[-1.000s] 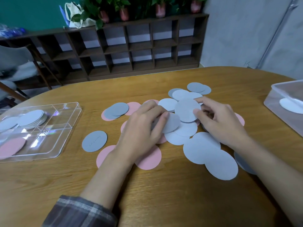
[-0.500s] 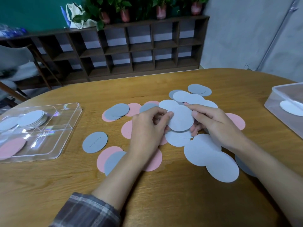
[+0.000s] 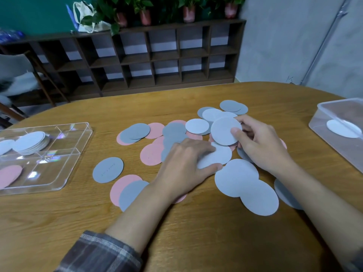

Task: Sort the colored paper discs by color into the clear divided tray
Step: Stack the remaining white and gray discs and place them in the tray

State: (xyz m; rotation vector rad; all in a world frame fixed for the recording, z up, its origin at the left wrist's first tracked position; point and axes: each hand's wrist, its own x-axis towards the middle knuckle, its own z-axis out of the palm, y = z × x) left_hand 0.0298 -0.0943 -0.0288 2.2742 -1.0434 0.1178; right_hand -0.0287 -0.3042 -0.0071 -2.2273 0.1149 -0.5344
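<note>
Pink, grey and pale blue paper discs lie scattered over the middle of the wooden table. My right hand pinches a pale blue disc between thumb and fingers, tilted up above the pile. My left hand rests flat on another pale blue disc lying on the table, thumb at its near edge. The clear divided tray sits at the left; a stack of pale blue discs fills a far compartment and a pink disc lies in a near one.
A clear plastic tub with a white disc inside stands at the right table edge. A lone grey disc lies between tray and pile. Two large pale blue discs overlap near my right wrist. Dark shelving and a chair stand beyond the table.
My right hand has lifted the pale blue disc up and to the right, holding it alone. My left hand let go of it and dropped flat onto a disc on the table.
</note>
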